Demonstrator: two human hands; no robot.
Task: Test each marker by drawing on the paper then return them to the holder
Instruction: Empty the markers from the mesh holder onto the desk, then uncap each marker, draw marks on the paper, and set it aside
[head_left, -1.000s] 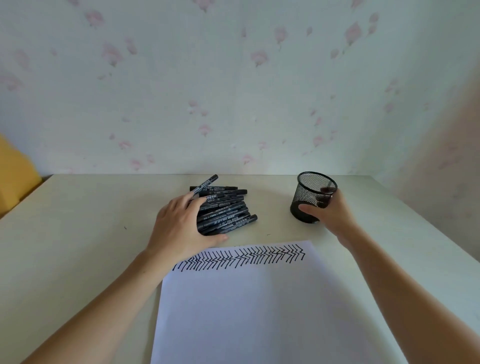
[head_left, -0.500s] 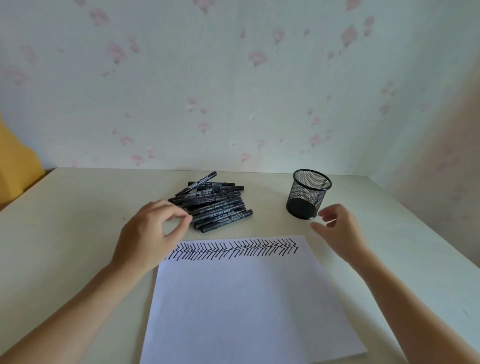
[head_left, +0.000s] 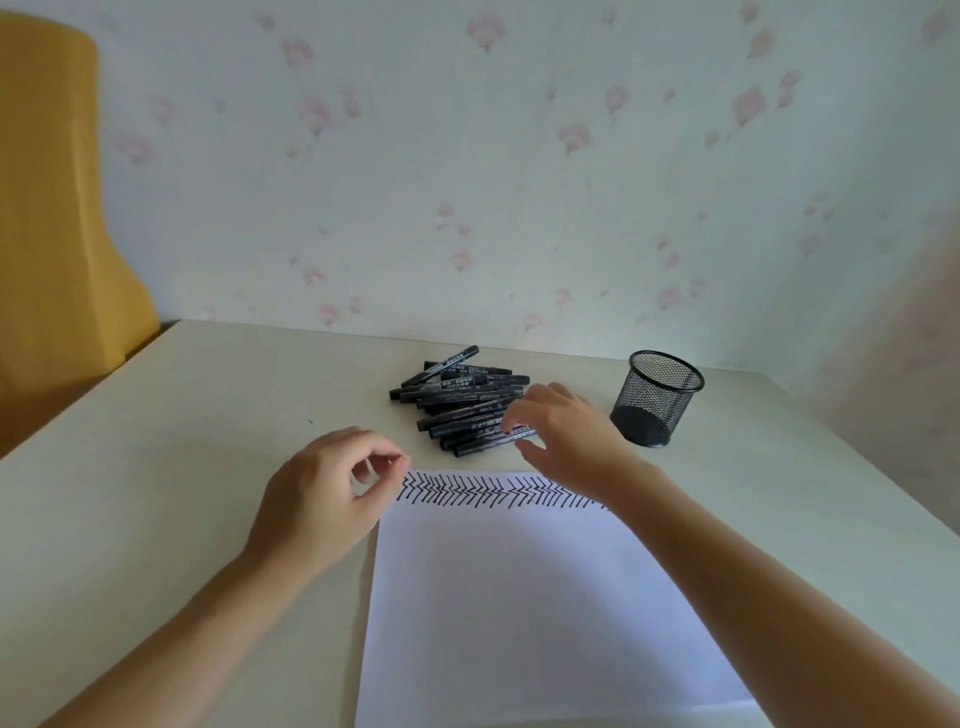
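pile of black markers (head_left: 465, 402) lay at centre frame on the table (head_left: 182, 426), right hand (head_left: 566, 434) reached over its right end, fingers spread, grip on a marker unclear, left hand (head_left: 322, 493) loosely curled, empty, touching the marked paper (head_left: 519, 597), mesh holder (head_left: 655, 397) upright at right

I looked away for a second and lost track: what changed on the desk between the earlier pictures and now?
The right hand let go of the mesh holder and crossed left to the marker pile, fingers now reaching over its near end. The left hand came off the pile and drew back to the paper's top left corner, holding nothing. Pile, holder and paper appear unmoved.
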